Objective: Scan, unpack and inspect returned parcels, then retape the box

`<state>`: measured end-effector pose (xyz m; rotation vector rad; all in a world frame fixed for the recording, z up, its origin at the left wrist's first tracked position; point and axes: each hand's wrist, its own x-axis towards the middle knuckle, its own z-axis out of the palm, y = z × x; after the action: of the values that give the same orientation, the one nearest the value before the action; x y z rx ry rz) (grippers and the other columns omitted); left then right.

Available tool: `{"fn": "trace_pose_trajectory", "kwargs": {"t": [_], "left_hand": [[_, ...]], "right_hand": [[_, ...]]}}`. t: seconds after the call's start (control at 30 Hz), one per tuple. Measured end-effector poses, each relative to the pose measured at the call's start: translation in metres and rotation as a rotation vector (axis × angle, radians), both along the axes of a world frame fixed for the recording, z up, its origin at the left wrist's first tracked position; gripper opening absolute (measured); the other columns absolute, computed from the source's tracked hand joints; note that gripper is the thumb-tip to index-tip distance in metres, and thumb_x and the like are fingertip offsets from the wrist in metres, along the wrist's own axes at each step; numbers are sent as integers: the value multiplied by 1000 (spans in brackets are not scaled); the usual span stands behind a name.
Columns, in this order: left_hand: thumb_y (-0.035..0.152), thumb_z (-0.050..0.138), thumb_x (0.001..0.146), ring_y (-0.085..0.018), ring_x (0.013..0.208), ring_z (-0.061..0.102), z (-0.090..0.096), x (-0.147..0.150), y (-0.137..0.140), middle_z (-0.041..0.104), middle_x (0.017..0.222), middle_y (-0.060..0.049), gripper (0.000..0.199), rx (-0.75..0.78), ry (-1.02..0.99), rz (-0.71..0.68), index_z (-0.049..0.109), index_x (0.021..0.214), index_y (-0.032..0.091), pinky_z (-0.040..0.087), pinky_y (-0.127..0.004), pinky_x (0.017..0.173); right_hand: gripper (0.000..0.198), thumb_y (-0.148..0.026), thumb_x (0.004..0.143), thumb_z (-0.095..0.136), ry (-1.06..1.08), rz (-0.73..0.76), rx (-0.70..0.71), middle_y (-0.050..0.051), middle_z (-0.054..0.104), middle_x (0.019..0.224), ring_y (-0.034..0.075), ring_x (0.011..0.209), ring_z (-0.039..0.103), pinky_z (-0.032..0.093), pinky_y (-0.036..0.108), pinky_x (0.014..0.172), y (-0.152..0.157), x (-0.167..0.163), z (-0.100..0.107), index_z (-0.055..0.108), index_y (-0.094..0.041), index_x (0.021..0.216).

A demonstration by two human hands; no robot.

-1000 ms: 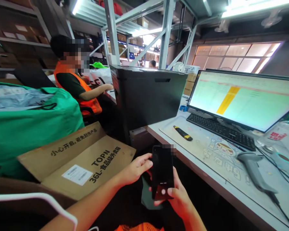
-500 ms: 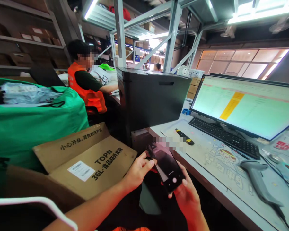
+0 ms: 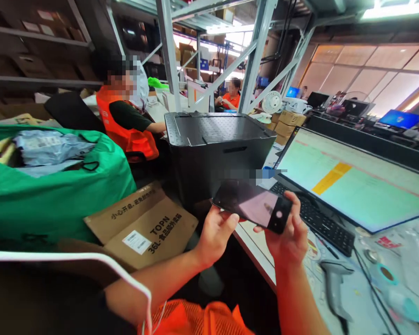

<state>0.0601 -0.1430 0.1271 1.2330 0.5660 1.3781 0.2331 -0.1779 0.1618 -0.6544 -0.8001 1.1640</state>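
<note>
In the head view, the phone [image 3: 253, 204] hides most of the fingers behind it, and I can't make out the small marks on its screen. A blurred patch covers its upper edge; the monitor [image 3: 356, 181] runs off at three o'clock, its text washed out.

The phone is held up in the air, long axis from just past nine o'clock to just past three, the round shutter button at the three o'clock end, screen towards the wearer. The left hand [image 3: 214, 235] has its grip pinching the nine o'clock end; the right hand's [image 3: 288, 237] grip is closed round the other.

Around the phone, a black box [image 3: 199, 165] sits at eleven, a scanner [image 3: 335, 279] on the tabletop [image 3: 253, 244] at four, an open carton [image 3: 132, 260] at eight, and an orange-vested co-worker [image 3: 120, 121] at ten.
</note>
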Motion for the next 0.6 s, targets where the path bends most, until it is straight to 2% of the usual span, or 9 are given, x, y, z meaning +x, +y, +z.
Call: {"fn": "trace_pose_trajectory", "kwargs": {"t": [0.13,0.2,0.27,0.37,0.47,0.53,0.6], "left_hand": [[44,71,102,-27,107,76,108,4,-13,79,109,-10,31,133,40,102,70,116,17,60,-43,108],[42,71,102,-26,104,77,152,5,-21,79,100,-10,28,234,91,163,75,105,15,61,-39,104],[40,72,102,-26,104,77,185,7,-26,79,96,-10,25,318,123,221,80,101,16,63,-37,99],[36,72,102,-25,100,78,211,16,-29,80,92,-9,23,386,119,257,84,96,17,65,-35,93],[31,71,102,-21,88,78,223,25,-29,80,91,-8,21,419,64,254,83,92,18,65,-30,86],[28,70,102,-19,86,77,228,30,-30,79,91,-6,18,454,68,272,82,93,19,64,-30,88],[26,70,102,-18,82,75,233,34,-32,77,85,-4,16,502,109,321,81,92,19,63,-30,90]], "right_hand": [[53,-53,87,76,-156,62,50,2,67,105,23,76,72,66,39,57,10,16,122,53,-37,131],[52,-53,86,74,-222,85,68,1,66,100,21,65,69,60,35,47,9,22,169,52,-36,130],[51,-54,87,70,-297,117,60,1,66,99,21,59,67,54,33,41,10,28,203,51,-37,132],[56,-57,86,64,-419,132,38,1,67,98,21,55,64,53,37,43,14,35,234,46,-39,137],[64,-56,81,62,-502,94,30,4,68,104,27,63,70,56,42,49,19,41,251,44,-38,139],[67,-57,81,59,-562,89,41,6,69,109,30,70,73,58,45,53,20,45,259,42,-37,143],[69,-59,83,55,-627,103,61,6,68,109,29,69,72,59,47,54,17,51,267,38,-39,148]]}}
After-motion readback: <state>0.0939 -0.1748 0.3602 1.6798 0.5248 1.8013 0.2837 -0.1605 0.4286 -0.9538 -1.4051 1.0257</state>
